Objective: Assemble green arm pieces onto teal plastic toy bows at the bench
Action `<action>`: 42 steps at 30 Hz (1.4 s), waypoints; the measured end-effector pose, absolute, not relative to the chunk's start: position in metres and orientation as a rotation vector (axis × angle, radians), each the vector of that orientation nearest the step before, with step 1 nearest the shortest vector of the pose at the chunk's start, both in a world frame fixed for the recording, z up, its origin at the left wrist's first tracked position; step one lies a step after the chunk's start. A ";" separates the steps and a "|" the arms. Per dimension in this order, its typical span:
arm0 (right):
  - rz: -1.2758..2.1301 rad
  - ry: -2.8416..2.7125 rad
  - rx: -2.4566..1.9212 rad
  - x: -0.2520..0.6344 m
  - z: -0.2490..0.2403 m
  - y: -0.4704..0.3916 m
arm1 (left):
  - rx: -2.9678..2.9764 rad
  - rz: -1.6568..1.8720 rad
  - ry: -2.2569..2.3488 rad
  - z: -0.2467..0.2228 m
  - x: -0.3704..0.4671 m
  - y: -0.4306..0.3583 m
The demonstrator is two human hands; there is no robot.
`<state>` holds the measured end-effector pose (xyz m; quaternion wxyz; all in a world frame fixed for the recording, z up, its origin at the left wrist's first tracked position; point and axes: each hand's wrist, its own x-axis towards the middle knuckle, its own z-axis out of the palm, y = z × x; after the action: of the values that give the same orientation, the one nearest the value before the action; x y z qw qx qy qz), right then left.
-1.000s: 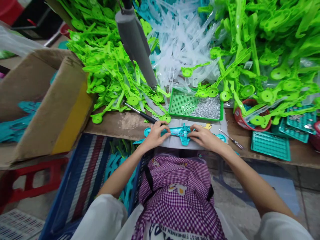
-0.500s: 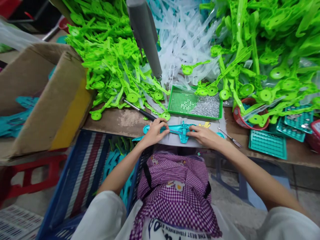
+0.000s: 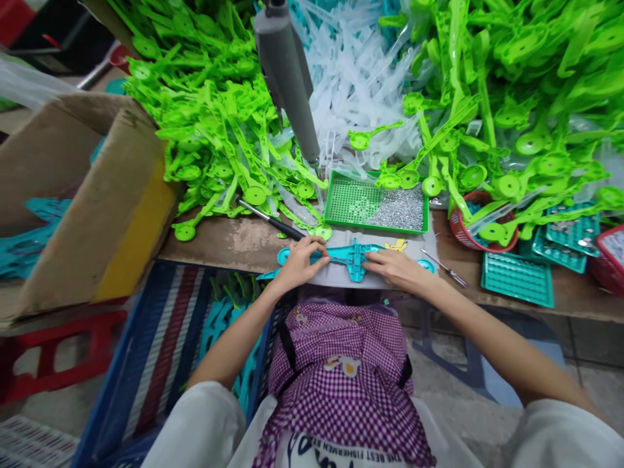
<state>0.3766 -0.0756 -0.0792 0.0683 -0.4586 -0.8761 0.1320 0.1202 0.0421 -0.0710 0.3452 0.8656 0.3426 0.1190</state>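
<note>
A long turquoise plastic part (image 3: pixel 344 253), with a cross-shaped piece at its middle, lies on a pale cloth (image 3: pixel 336 278) at the table's front edge. My left hand (image 3: pixel 305 260) is closed on its left portion, thumb and fingers pinching near a thin dark strand along it. On the other side, my right hand (image 3: pixel 392 265) grips it just right of the crosspiece. Its rounded right end (image 3: pixel 427 265) shows beyond my right hand. Behind my left hand lies a black-handled rod tool (image 3: pixel 273 220). To the right rests a small screwdriver (image 3: pixel 444 268).
A green tray (image 3: pixel 375 224) of small metal pieces stands behind my hands. A grey powered driver (image 3: pixel 287 78) hangs above it. Bright green parts (image 3: pixel 219 130) and clear parts (image 3: pixel 355 84) are heaped behind. A cardboard box (image 3: pixel 92 208) and blue crate (image 3: pixel 146 364) stand left; a red basket (image 3: pixel 482 221) right.
The view has shifted slightly. Both hands stay on the turquoise part, with only small finger movements. Nothing has been let go.
</note>
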 end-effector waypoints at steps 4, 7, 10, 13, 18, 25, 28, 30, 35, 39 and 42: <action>0.379 -2.640 -1.369 0.376 -0.080 -0.078 | 2.248 0.296 0.880 -0.070 0.120 0.040; 0.421 -2.566 -1.346 0.380 -0.084 -0.078 | 2.259 0.310 0.866 -0.070 0.120 0.042; 0.412 -2.590 -1.320 0.382 -0.085 -0.076 | 2.275 0.329 0.849 -0.070 0.119 0.045; 0.361 -2.692 -1.292 0.381 -0.081 -0.075 | 2.326 0.322 0.851 -0.066 0.117 0.042; 0.254 -2.791 -1.286 0.376 -0.075 -0.077 | 2.678 0.384 0.723 -0.047 0.134 0.022; 0.335 -2.663 -1.358 0.376 -0.077 -0.080 | 2.642 0.470 0.814 -0.050 0.173 0.040; 0.363 -2.642 -1.375 0.379 -0.077 -0.078 | 2.636 0.497 0.841 -0.051 0.158 0.037; 0.410 -2.639 -1.382 0.380 -0.075 -0.077 | 2.651 0.500 0.798 -0.052 0.148 0.030; 0.637 -2.406 -1.501 0.375 -0.069 -0.072 | 2.473 0.532 0.958 -0.064 0.157 0.032; 0.784 -1.981 -1.868 0.364 -0.066 -0.063 | 2.356 0.572 0.904 -0.069 0.166 0.039; 0.858 -1.904 -1.987 0.358 -0.062 -0.055 | 2.336 0.629 0.951 -0.068 0.159 0.037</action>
<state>0.3584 -0.0554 -0.0620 0.1290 -0.6835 -0.6550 0.2953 0.1593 0.0367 -0.0677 0.2677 0.8659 0.3525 0.2331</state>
